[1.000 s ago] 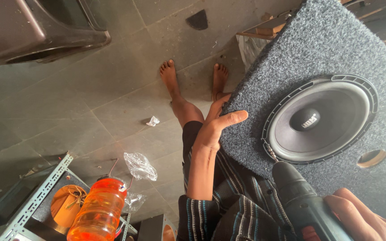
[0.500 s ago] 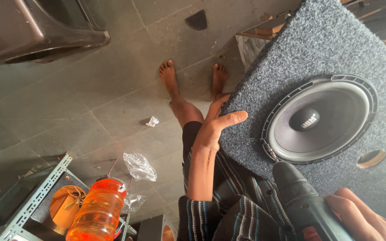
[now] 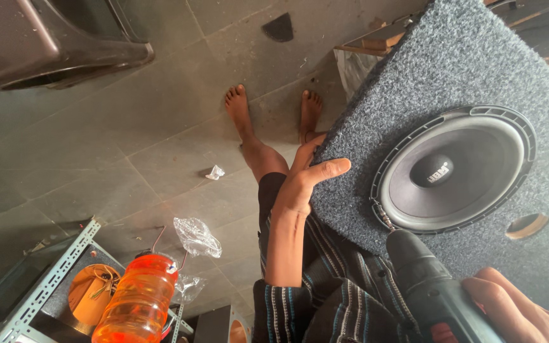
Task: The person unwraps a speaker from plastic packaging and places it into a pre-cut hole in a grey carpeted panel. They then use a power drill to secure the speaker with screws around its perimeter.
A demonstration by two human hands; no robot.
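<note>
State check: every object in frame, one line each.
grey carpeted speaker box: tilted, resting on lap
round black speaker: seated in box
left hand: grip on box edge
right hand: holding black power drill, bit at speaker rim
orange plastic jug: full, capped

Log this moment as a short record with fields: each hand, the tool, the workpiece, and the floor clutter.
left hand: left hand grips the edge of the grey carpet-covered speaker box, thumb on its face
right hand: right hand holds the dark power drill
tool tip: drill bit at the lower left rim of the round black speaker
workpiece: speaker set in the box face; small round port hole to its lower right
floor: orange plastic jug, crumpled clear plastic bag, grey perforated metal angle frame
</note>
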